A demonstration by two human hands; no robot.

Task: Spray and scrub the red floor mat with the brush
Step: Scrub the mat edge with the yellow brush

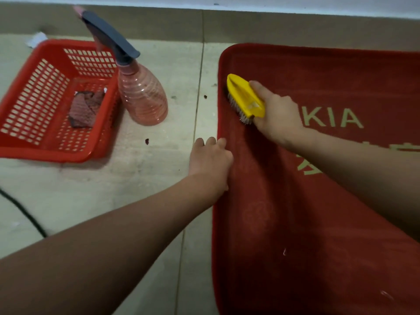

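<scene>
A person scrubs the near-left corner of a red floor mat (318, 223) with a yellow brush (244, 96).

The mat lies flat on the tiled floor (136, 178); its right and near sides are cut off by the frame. The right hand (276, 112) grips the brush, bristles down, just inside the mat's left edge. The left hand (210, 158), fingers curled, holds that edge lower down, its thumb hidden. Bare floor lies left of the mat, then a pink spray bottle (141, 94) stands touching a red basket (45, 153) holding a cloth (85, 108). The mat's lettering is partly covered by the right arm. A dark cable (22, 212) crosses the near-left floor.
</scene>
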